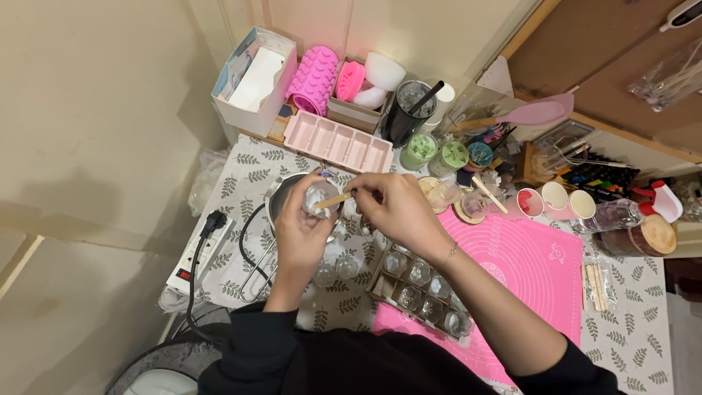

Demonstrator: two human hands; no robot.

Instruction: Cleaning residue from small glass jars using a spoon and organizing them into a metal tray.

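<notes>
Glass jar point(320, 196) sits in left fingers point(311, 212), above pot point(281, 192).

My bench wears a white cloth printed with grey-green leaf sprigs point(241, 172). On it lie a bright pink silicone mat point(534, 263) and a pale pink compartment mould tray point(338, 141). Two pale green candle jars point(434, 151) stand behind. My sleeves point(270, 344) are black.

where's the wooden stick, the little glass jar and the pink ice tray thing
wooden stick point(336, 199), head view, on its bare middle between the two hands
small glass jar point(319, 196), head view, on its open mouth above the left hand's fingers
pink tray mould point(336, 141), head view, on a middle divider
</notes>
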